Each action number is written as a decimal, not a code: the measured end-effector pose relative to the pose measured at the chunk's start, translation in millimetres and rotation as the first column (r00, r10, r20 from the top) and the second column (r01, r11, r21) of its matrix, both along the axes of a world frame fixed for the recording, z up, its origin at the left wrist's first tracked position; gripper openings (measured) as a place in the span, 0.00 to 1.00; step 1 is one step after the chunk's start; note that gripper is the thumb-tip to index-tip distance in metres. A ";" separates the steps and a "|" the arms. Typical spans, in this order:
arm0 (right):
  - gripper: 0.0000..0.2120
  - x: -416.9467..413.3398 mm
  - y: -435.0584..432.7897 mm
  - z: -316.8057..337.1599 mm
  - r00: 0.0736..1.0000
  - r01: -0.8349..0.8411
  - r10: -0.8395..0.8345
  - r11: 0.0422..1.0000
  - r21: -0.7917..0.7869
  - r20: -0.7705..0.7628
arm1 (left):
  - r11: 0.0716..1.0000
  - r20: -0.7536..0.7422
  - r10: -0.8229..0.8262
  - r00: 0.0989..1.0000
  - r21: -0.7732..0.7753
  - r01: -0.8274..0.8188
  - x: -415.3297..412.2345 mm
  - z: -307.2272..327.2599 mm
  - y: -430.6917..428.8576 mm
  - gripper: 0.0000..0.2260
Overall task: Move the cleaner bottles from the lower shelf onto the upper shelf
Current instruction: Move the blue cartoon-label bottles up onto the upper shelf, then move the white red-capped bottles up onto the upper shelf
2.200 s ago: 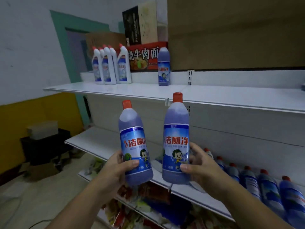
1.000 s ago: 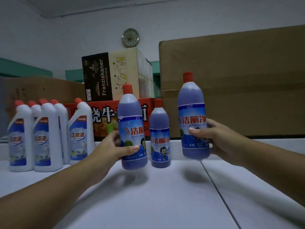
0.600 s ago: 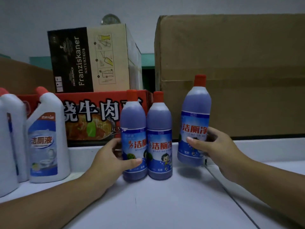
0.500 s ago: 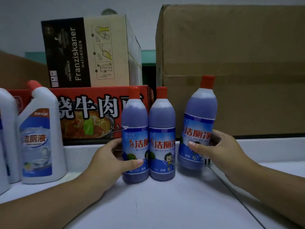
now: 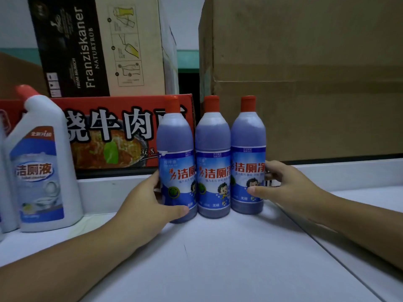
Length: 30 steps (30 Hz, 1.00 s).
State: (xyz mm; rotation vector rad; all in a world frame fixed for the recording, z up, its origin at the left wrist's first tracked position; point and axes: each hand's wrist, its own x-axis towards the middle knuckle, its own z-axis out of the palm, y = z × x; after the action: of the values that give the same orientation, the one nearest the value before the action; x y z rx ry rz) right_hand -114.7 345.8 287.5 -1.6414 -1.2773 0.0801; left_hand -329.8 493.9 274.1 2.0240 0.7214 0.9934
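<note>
Three purple cleaner bottles with red caps stand upright in a tight row on the white upper shelf point(image 5: 218, 258). My left hand point(image 5: 146, 203) grips the left bottle point(image 5: 175, 153) low down, thumb across its front. The middle bottle point(image 5: 212, 158) stands free between the other two. My right hand point(image 5: 285, 188) holds the right bottle point(image 5: 248, 149) from its right side, thumb on the label. All three bottles rest on the shelf. The lower shelf is out of view.
A white toilet-cleaner bottle point(image 5: 41, 166) with a red cap stands at the left. Behind the row sit a red noodle carton point(image 5: 104, 131), a Franziskaner box point(image 5: 98, 44) on top of it, and a large brown cardboard box point(image 5: 316, 83) at the right.
Both hands carried a bottle up from below to the upper shelf. The left bottle was set beside the standing one, then the right bottle was lowered and stood against its other side.
</note>
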 end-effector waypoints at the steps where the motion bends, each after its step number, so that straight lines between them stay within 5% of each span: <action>1: 0.20 1.9 -2.4 0.0 1.000 -0.020 0.020 1.000 -0.005 0.004 | 1.000 -0.004 0.012 1.000 0.016 -0.012 0.5 -0.8 -1.1 0.34; 10: 0.31 9.2 -21.4 8.2 0.957 0.067 -0.004 0.975 -0.210 0.289 | 0.994 -0.092 0.062 0.994 0.093 -0.053 0.9 7.9 -15.3 0.35; 14: 0.30 15.6 -48.5 30.8 0.861 0.227 -0.010 0.902 -0.367 0.509 | 0.988 -0.192 0.111 0.975 0.123 -0.089 -19.3 30.8 -33.3 0.28; 17: 0.25 9.4 -85.6 40.7 0.900 0.190 -0.070 0.951 -0.244 0.430 | 0.944 -0.103 0.120 0.987 0.321 -0.081 -42.4 54.5 -71.2 0.15; 21: 0.12 -19.7 -164.3 16.5 0.961 0.094 -0.100 0.995 0.034 0.258 | 0.881 0.163 -0.308 0.937 0.420 0.217 -70.9 30.9 -169.3 0.12; 25: 0.05 -57.6 -250.5 -48.9 0.900 0.004 -0.171 0.924 0.383 0.401 | 0.688 -0.128 -0.439 0.889 0.589 0.424 -67.0 -49.2 -259.9 0.06; 27: 0.09 -63.6 -276.4 -92.4 0.886 0.012 -0.195 0.917 0.399 0.420 | 0.711 -0.263 -0.495 0.828 0.426 0.560 -50.1 -92.0 -274.1 0.04; 30: 0.11 -44.1 -282.1 -159.0 0.936 0.137 -0.175 0.980 0.141 0.306 | 0.869 -0.394 -0.470 0.790 -0.048 0.493 -14.0 -163.5 -263.1 0.07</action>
State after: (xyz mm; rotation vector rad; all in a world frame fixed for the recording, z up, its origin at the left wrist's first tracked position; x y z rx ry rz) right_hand -158.9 63.6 128.5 -1.6928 -1.3547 -0.3651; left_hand -343.8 230.8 110.6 2.3255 0.3323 0.3079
